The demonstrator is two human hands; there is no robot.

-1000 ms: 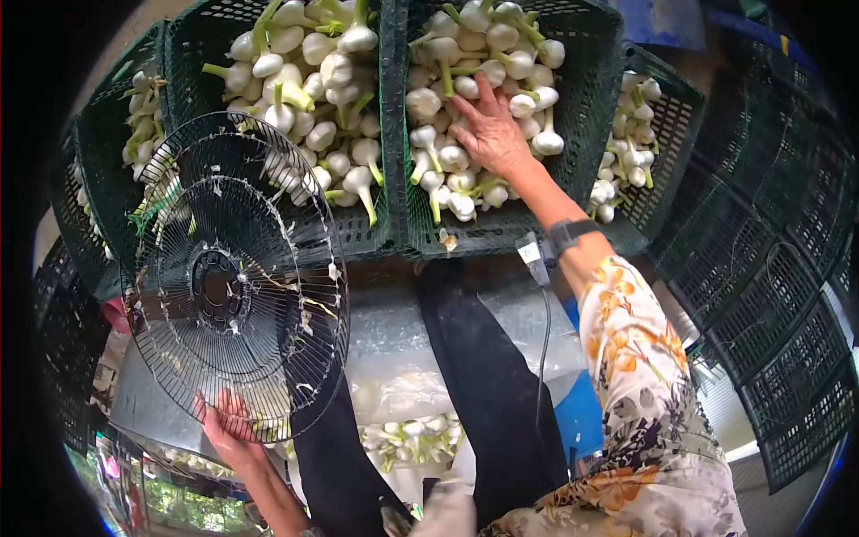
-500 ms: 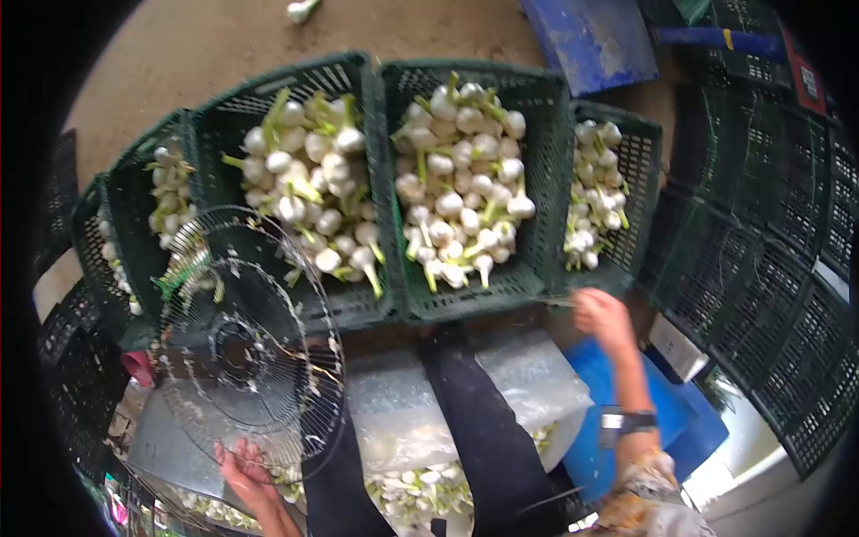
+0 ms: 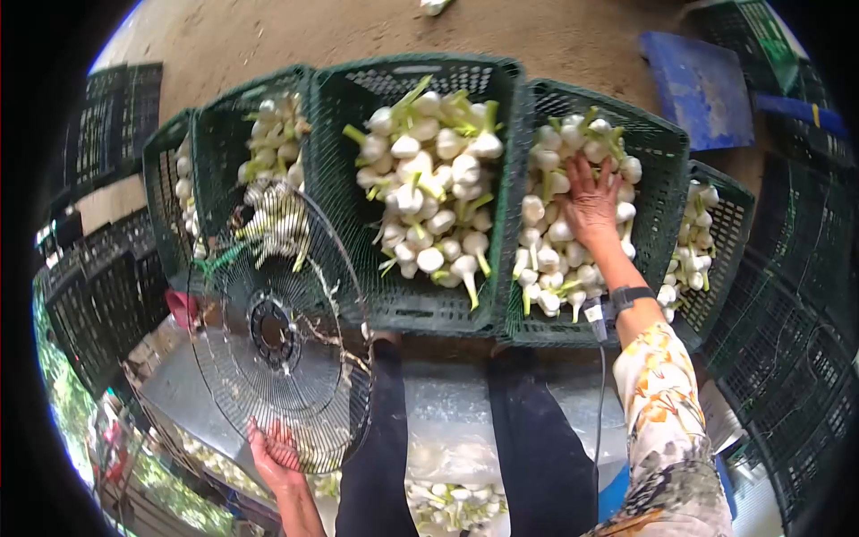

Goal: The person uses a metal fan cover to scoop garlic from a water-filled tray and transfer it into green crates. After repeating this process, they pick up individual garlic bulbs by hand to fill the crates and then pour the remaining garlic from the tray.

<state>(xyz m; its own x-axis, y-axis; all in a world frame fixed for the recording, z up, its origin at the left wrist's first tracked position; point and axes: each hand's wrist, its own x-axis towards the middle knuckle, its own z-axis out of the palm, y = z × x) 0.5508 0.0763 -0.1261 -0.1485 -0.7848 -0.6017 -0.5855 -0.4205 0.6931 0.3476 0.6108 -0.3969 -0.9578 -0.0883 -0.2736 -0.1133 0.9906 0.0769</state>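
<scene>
My right hand (image 3: 591,201) lies palm down on the garlic bulbs (image 3: 559,231) in a dark green crate (image 3: 658,134), its fingers spread. A dark watch (image 3: 629,295) is on that wrist. Low on the left, my left hand (image 3: 279,455) is at the lower rim of a round wire fan guard (image 3: 335,394). Its thumb shows at the edge, and the other fingers are partly hidden by the wires as they grip the rim. Bits of dry garlic skin and a green string (image 3: 224,259) cling to the guard.
More crates stand in a curved row, including a large one (image 3: 407,315) with white garlic bulbs (image 3: 429,192). Stacked black crates (image 3: 778,259) flank the right. A blue panel (image 3: 702,89) lies behind. Below, garlic (image 3: 456,506) shows between my legs. A cable (image 3: 598,403) hangs beside my right arm.
My right hand has moved from the crates' front edge up onto the garlic, and its fingers have spread. The view has swung left. My left hand stays at the fan guard's lower rim.
</scene>
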